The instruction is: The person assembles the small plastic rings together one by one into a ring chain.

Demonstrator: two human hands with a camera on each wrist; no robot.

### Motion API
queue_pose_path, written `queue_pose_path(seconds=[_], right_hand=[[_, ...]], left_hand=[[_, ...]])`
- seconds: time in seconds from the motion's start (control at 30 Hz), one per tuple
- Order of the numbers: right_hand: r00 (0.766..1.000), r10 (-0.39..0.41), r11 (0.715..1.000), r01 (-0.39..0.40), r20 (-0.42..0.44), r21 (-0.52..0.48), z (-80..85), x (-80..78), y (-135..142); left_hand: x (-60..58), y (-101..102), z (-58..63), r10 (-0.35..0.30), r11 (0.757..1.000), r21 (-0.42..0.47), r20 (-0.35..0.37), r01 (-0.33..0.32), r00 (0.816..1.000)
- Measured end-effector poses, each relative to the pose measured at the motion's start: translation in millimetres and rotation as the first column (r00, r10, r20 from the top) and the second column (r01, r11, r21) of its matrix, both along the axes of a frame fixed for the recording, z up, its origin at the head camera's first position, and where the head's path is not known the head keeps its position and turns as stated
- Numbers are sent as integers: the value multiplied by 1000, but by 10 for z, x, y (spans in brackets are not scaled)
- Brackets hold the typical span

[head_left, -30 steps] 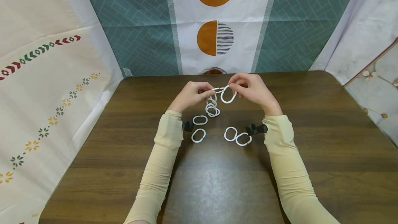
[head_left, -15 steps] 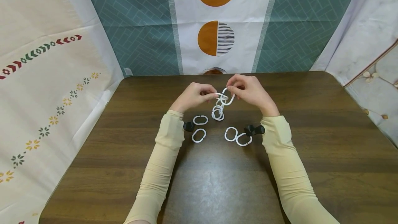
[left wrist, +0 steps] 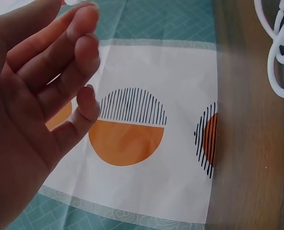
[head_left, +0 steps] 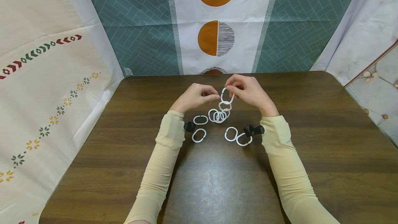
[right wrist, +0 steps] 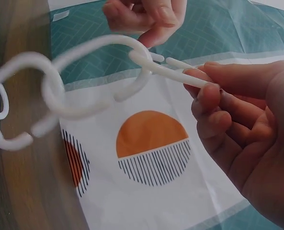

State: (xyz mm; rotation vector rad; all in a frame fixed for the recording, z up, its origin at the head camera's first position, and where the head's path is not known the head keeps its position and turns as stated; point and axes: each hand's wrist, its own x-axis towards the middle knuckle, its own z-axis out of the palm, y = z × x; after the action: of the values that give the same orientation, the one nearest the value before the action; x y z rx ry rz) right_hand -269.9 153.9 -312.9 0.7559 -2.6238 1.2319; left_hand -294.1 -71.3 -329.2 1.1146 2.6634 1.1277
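Note:
My right hand (head_left: 251, 92) pinches the top white plastic ring (right wrist: 175, 74) between thumb and fingers. It is an oval link with a small gap, like a shower curtain ring. A chain of several such rings (right wrist: 103, 40) hangs from it, its lower links bunched in a heap at the table (head_left: 140, 113). To the left, the fingertips of my left hand (head_left: 199, 96) are close beside the held ring. In the left wrist view the fingers of that hand (left wrist: 41, 91) are loosely bent, with no ring gripped in them.
Two loose white rings, an upper one (head_left: 200, 124) and a lower one (head_left: 197, 142), lie by the left wrist. Two more, one (head_left: 225, 134) beside the other (head_left: 241, 145), lie near the right wrist. A patterned cloth (head_left: 143, 27) hangs behind the table's far edge.
The left hand has let go of the link it was pinching. The chain now hangs from the right hand's ring, its lower links spread on the table. Both hands have lowered slightly.

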Motion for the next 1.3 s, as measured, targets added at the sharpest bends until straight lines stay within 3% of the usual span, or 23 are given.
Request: queue_pose_path(seconds=[0.2,0.43,0.73,0.97,1.3], right_hand=[[999,35,999,-35,20,-33,-5,-24,3],[996,75,995,-71,55,-75,-11,-31,11],[991,96,994,-91,96,-52,-36,-42,9],[992,98,995,-98,81,1,-71,-52,8],[989,114,991,-120,91,56,-78,-36,-6]], left_hand=[[-1,5,-3,-30,998,-53,33,31,999],[0,-9,-1,-16,999,-30,17,16,1000],[7,-29,8,-10,1000,3,14,10,1000],[-4,-79,14,36,999,29,-4,-36,999],[-14,-104,26,48,995,95,-27,-45,999]])
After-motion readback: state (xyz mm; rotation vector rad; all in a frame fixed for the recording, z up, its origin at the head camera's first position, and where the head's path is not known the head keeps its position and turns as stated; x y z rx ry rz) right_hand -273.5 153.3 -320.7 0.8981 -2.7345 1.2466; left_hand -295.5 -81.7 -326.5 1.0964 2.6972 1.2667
